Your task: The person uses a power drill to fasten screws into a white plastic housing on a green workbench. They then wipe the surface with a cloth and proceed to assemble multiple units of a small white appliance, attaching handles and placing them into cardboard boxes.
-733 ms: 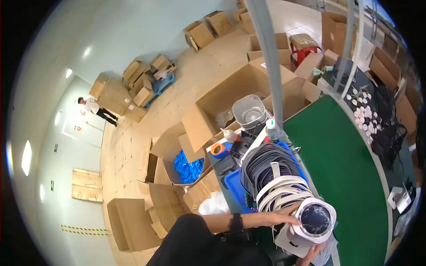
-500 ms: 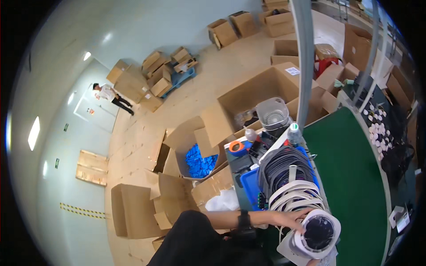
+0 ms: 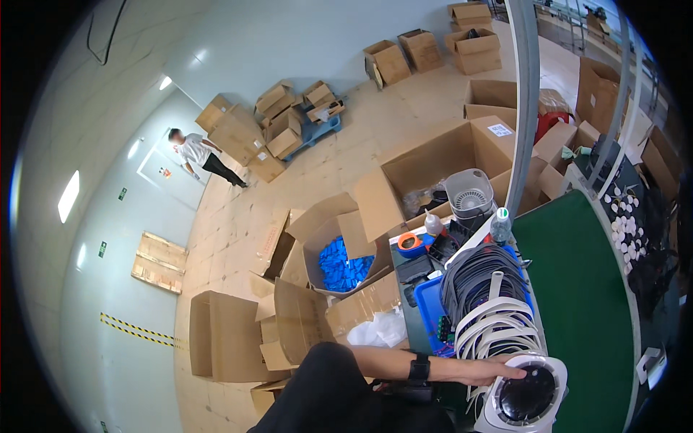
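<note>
My left hand [image 3: 493, 370], on an arm with a black wristband, lies over a white rounded device housing [image 3: 494, 417] at the bottom right. Its fingers hold the housing's upper rim, and one fingertip reaches onto a glossy black round face [image 3: 530, 398] set in it. My right hand does not show. Just above the housing is a row of white curved plastic pieces [image 3: 498, 325]. Beyond them lies a thick coil of dark cable [image 3: 480, 278] in a blue tray [image 3: 429, 303].
The green bench top [image 3: 585, 281] runs along the right, below a metal post [image 3: 525, 108]. A clear bottle [image 3: 500, 227], orange tape roll [image 3: 409, 243] and grey basket [image 3: 469, 192] stand beyond the tray. Left are open cartons, one with blue pieces [image 3: 343, 265]. A person [image 3: 206, 159] stands far off.
The housing's dark, hollow-looking opening now shows a glossy black face, and my left fingers have shifted onto its edge. The view has moved, and the distant person has changed stance.
</note>
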Demonstrator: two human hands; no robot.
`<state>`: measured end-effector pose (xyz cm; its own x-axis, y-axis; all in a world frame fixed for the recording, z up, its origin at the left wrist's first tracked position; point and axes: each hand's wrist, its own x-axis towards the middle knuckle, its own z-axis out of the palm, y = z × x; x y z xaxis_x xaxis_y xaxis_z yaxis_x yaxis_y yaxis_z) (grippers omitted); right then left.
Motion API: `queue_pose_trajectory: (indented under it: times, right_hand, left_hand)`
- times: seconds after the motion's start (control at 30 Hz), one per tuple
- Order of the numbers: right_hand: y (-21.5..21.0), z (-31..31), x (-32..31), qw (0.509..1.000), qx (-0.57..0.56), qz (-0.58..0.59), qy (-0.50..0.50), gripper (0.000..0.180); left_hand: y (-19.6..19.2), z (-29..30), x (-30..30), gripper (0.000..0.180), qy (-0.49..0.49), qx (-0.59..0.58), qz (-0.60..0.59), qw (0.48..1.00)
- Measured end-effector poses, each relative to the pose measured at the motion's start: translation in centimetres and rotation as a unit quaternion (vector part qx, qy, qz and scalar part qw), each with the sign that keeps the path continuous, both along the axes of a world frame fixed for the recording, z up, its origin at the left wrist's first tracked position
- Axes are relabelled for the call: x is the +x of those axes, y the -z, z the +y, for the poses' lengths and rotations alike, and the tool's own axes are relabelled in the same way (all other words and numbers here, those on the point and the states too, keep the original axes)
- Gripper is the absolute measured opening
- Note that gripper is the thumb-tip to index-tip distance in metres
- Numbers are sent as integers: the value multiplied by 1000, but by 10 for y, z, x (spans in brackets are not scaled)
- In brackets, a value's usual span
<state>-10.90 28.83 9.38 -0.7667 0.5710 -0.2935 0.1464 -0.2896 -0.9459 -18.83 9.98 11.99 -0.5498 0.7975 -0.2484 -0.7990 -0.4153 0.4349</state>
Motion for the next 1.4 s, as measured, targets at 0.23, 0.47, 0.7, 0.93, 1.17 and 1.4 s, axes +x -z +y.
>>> queue_pose_trajectory:
  times: [0.23, 0.47, 0.7, 0.93, 1.17, 1.4]
  right_hand:
    - [0, 22, 2, 999, -29, -5, 22, 62]
    - [-2, 28, 3, 998, -43, -11, 35, 62]
    - [-2, 31, -2, 995, -81, -3, 63, 62]
    - [4, 32, -9, 989, -116, 8, 90, 62]
    - [-2, 22, -7, 981, 195, 7, 20, 50]
    - [62, 66, -3, 991, -129, -23, 12, 51]
  left_hand:
    - [19, 10, 5, 68, -74, -79, -8, 994]
    - [33, 11, 4, 72, 28, 9, 49, 998]
    - [4, 18, -27, 53, 246, -307, 89, 915]
    - [18, 3, -44, 46, -20, -222, 190, 956]
    - [-21, 0, -20, 129, 41, -443, 483, 754]
    - [12, -8, -37, 128, 42, -331, 546, 769]
